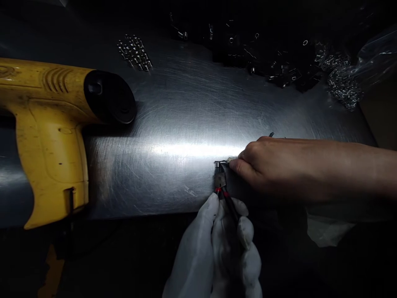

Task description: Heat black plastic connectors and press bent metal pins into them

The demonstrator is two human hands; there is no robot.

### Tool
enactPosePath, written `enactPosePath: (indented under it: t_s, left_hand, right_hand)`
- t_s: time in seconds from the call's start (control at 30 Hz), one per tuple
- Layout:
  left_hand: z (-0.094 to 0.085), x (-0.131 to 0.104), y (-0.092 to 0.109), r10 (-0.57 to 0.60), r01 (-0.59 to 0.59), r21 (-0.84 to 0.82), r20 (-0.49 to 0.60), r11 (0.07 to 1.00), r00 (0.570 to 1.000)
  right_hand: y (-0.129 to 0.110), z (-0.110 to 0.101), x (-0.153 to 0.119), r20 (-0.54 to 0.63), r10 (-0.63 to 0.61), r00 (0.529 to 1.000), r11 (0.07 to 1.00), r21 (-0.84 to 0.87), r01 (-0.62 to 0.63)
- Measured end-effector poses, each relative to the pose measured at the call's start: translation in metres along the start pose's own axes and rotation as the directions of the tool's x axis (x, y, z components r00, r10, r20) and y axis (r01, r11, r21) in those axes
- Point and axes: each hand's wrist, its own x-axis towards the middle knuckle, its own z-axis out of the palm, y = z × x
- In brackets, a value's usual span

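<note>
My left hand (214, 248), in a white glove, is closed around small pliers (220, 179) with dark handles and red bands. The jaws of the pliers meet a tiny shiny metal piece (217, 164) just above the steel tabletop. From the right comes my bare right hand (263, 165), its thumb and forefinger pinched together. A thin dark piece (223, 161) runs from these fingertips to the metal piece at the jaws; its kind is unclear. Above my right knuckles sticks out a short dark tip (271, 134), the rest of it hidden by the hand.
A yellow heat gun (56, 136) with a black end lies at the left. Behind it stands a cluster of small metal pins (135, 53). Loose small metal parts (283, 70) are strewn along the dark back, and a pile of them (344, 85) lies by a clear plastic bag (376, 58).
</note>
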Motion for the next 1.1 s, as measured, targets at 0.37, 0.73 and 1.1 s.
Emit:
enactPosePath:
  t_s: [0.37,0.73,1.1]
  left_hand:
    - [0.003,-0.001,-0.004,0.016,-0.018,-0.027,-0.057,0.999,0.998]
    - [0.006,0.008,-0.009,0.113,-0.112,0.021,-0.058,0.993,0.992]
    - [-0.02,-0.003,-0.016,0.187,-0.194,-0.026,-0.166,0.981,0.968]
  right_hand:
    - [0.004,0.013,-0.005,0.002,0.11,0.994,0.989,0.1,-0.11]
    - [0.001,0.002,-0.024,0.116,-0.057,0.992,0.966,0.258,0.025]
    - [0.018,0.044,-0.008,-0.364,-0.182,0.913,0.887,-0.462,-0.007]
